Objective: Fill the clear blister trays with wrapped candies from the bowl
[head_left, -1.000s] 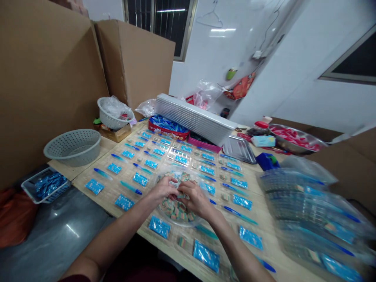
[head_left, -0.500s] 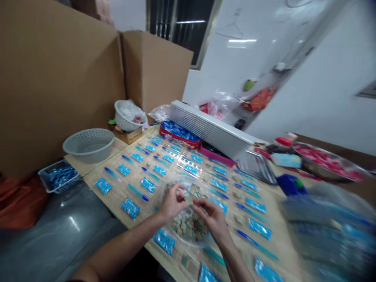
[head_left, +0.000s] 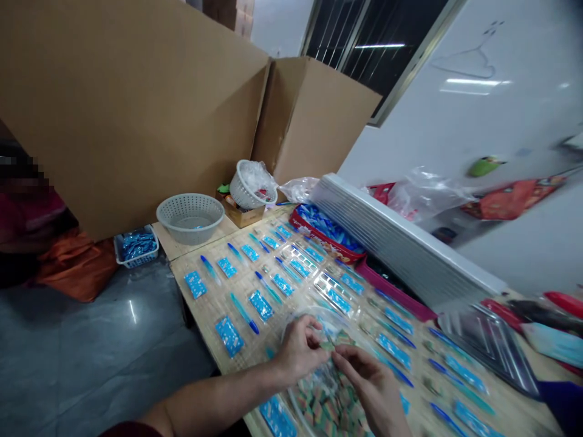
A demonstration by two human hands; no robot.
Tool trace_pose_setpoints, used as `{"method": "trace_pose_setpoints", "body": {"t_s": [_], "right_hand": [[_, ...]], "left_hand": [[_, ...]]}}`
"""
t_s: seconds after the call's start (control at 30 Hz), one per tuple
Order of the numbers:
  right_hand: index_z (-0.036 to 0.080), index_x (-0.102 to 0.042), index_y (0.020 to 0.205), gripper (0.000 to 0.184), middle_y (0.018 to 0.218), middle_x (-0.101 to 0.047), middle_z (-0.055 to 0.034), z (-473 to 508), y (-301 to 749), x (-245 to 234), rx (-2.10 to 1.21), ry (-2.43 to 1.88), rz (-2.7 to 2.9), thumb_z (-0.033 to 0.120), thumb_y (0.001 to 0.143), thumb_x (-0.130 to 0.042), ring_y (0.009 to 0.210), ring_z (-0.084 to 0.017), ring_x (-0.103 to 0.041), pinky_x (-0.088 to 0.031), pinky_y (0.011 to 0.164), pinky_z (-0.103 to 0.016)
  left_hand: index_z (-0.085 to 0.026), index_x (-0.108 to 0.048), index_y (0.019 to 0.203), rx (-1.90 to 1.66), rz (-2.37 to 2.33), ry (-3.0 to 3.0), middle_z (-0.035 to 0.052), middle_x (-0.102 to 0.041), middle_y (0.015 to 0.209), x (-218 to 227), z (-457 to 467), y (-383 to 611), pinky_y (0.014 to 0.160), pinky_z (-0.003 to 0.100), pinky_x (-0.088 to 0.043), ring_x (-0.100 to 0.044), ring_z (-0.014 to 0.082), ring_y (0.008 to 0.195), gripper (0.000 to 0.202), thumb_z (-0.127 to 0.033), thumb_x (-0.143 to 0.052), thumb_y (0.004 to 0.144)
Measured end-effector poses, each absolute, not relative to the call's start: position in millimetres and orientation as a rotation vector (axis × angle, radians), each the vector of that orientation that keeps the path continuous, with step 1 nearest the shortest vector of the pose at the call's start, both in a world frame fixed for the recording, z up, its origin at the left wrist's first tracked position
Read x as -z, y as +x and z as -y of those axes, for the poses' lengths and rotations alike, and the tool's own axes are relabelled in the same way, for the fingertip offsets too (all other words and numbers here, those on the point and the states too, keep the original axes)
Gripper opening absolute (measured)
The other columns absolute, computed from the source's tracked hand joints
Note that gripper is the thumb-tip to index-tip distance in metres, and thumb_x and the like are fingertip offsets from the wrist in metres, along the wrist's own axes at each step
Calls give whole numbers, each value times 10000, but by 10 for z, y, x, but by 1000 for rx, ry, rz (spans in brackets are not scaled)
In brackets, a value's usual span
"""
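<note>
My left hand [head_left: 301, 347] and my right hand [head_left: 372, 381] meet over a clear round bowl [head_left: 294, 408]. Many small green and orange striped blocks [head_left: 328, 411] lie in the bowl. The fingertips of both hands are pinched together around what looks like one such block, mostly hidden by the fingers. Around the bowl, rows of clear plastic trays cover the wooden table, holding blue-and-white patterned packets [head_left: 229, 335] and blue and teal pens [head_left: 245, 314]. Some trays also hold a striped block.
A grey perforated basin [head_left: 190, 233] and a smaller white basket [head_left: 243, 191] stand at the table's far left. Behind the trays are a red box of blue packets [head_left: 328, 233], a pink tray [head_left: 392, 285] and a long ridged panel [head_left: 405, 240]. Tall cardboard [head_left: 150, 121] borders the left.
The view has turned left, so the table and bowl sit farther right and lower. Both hands keep their pinch over the bowl. Part of a person now shows at the far left.
</note>
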State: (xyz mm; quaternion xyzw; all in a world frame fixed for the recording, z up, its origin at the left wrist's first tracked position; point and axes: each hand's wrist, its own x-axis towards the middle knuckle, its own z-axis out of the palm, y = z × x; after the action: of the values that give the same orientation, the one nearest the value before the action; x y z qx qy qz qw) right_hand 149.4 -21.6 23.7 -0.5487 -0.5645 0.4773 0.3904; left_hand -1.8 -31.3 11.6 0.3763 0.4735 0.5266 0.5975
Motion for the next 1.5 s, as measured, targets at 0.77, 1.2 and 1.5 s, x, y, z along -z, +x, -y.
{"method": "trace_pose_setpoints", "body": {"t_s": [0.77,1.2,1.5], "right_hand": [[151,-678,675,118,597,-665,-24,-764,-732,71,-800,-1468,2392,135,664,-561,585,-150,-601,-388,540,-215],[145,-700,732,189,865,-677,-103,-555,-806,52,-399,-1440,2658,122,771,-516,739,-173,-626,-360,595,-237],[172,-708,856,215,822,-696,-43,-457,47,-332,-638,-1401,2259,216,849,-498,719,-143,-612,-433,662,-218]], "left_hand": [[-141,-593,754,-1339,-1138,760,11,-585,699,-366,915,-947,632,224,-397,-534,126,676,81,-124,-582,676],[-153,-555,758,-1348,-1114,730,-8,-533,675,-247,963,-1081,607,213,-385,-498,110,639,68,-199,-595,727],[-160,-580,797,-1355,-1136,802,-15,-593,672,-353,945,-991,612,203,-425,-553,114,635,155,-294,-638,744]]}}
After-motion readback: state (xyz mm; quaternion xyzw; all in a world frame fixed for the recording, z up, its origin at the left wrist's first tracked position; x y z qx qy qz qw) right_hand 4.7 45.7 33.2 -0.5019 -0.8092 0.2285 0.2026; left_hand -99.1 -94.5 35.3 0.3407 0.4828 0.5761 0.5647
